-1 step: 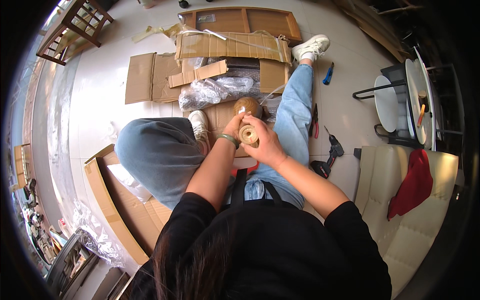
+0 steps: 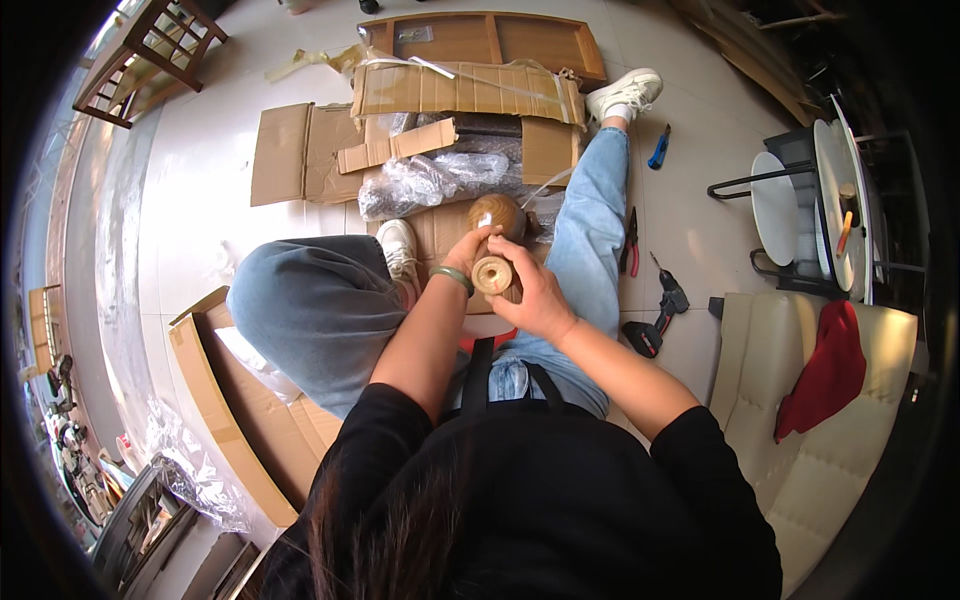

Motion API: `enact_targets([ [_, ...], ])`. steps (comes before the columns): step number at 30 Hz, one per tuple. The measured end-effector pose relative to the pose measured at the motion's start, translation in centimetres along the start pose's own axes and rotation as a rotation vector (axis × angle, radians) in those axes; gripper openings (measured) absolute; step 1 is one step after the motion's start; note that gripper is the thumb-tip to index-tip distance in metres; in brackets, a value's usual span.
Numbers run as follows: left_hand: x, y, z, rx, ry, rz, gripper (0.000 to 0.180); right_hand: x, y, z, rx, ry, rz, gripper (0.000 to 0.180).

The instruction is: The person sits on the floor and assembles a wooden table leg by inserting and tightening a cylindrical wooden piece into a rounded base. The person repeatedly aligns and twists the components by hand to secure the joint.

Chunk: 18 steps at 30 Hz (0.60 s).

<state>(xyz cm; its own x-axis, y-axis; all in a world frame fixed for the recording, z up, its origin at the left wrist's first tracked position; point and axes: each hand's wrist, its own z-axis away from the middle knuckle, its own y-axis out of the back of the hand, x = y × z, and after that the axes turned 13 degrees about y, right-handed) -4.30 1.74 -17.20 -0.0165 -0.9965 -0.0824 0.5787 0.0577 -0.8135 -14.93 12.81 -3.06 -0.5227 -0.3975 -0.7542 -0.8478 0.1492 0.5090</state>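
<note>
My right hand (image 2: 532,292) is wrapped round a turned wooden piece (image 2: 493,275). Its pale round end, with a hole in the middle, points up towards me. Close against it, the fingers of my left hand (image 2: 468,252) are closed near a glossy brown wooden ball (image 2: 495,214), which seems to be the far end of the same piece; the hands hide the join. A green bangle circles my left wrist. Just beyond the ball, bubble-wrapped parts (image 2: 440,180) lie in an opened cardboard box (image 2: 460,92).
Right of my outstretched leg lie red-handled pliers (image 2: 631,245), a cordless drill (image 2: 660,312) and a blue utility knife (image 2: 658,147). A cream padded seat (image 2: 750,370) with a red cloth (image 2: 825,365) stands at right. A wooden frame (image 2: 545,45) lies at the back; a cardboard tray (image 2: 255,430) sits left.
The pale end of the wooden piece and my right hand have shifted very slightly, the end tipping a little left. Otherwise the scene is nearly the same.
</note>
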Motion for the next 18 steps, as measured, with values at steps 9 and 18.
enact_targets([
  [9,-0.3,1.7,0.6,0.241,0.050,-0.116,0.043,4.1,-2.5,9.0,0.077,-0.979,-0.626,0.024],
  [18,-1.9,-4.3,3.1,0.324,-0.126,0.066,0.032,5.0,1.4,3.0,0.102,-1.124,-1.103,0.037],
])
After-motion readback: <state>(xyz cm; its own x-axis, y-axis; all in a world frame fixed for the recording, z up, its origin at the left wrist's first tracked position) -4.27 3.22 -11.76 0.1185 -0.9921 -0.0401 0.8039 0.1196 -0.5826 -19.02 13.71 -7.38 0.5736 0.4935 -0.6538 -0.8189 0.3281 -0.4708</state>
